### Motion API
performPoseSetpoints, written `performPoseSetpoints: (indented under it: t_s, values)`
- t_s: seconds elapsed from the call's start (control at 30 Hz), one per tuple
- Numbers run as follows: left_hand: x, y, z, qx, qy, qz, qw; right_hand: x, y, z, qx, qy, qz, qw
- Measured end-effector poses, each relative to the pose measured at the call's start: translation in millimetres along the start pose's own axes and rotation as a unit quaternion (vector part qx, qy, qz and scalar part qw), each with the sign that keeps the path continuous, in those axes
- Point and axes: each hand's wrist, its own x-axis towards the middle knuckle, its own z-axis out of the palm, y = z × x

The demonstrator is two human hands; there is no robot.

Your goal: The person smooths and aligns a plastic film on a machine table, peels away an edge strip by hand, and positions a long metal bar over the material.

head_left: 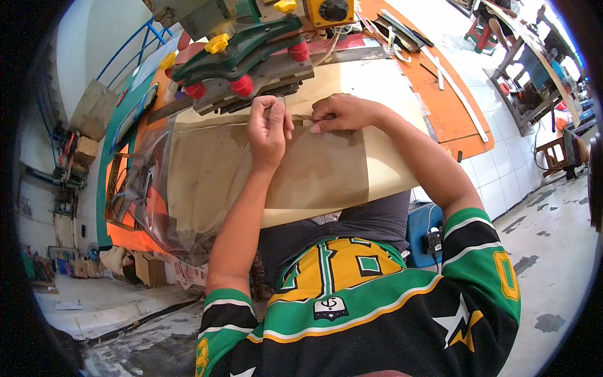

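A brownish translucent sheet (320,169) lies over a cream board on the table, in front of a machine (251,53) with dark green arms and red knobs. My left hand (270,129) is closed above the sheet's far edge, fingers pinched; what they hold is too small to name. Just to its right, my right hand (339,113) is bent at the same far edge, thumb and fingertips closed on the sheet's edge strip. Clear crumpled plastic (147,195) extends off the sheet's left side.
An orange tabletop (449,119) with strips and a white ruler (461,103) stretches to the right. A yellow box (330,11) stands behind. A blue container (422,235) is beside my legs. Part of another person shows at the upper right.
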Motion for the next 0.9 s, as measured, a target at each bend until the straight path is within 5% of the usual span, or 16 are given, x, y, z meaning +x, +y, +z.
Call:
performPoseSetpoints:
  t_s: [0.17, 0.5, 0.73, 0.9]
  values:
    - [9, 2, -13, 0.026, 0.093, 0.006, 0.995, 0, 6, 4, 0.128, 0.003, -0.086, 0.988]
    - [16, 21, -44, 0.01, 0.304, 0.077, 0.95, -1, 6, 0, 0.173, -0.036, -0.091, 0.98]
    - [29, 23, -72, -0.067, 0.444, 0.023, 0.893, 1, 10, 1, 0.179, -0.047, -0.091, 0.978]
    - [28, 14, -84, -0.066, 0.442, 0.044, 0.893, -1, 8, -1, 0.197, -0.058, -0.082, 0.975]
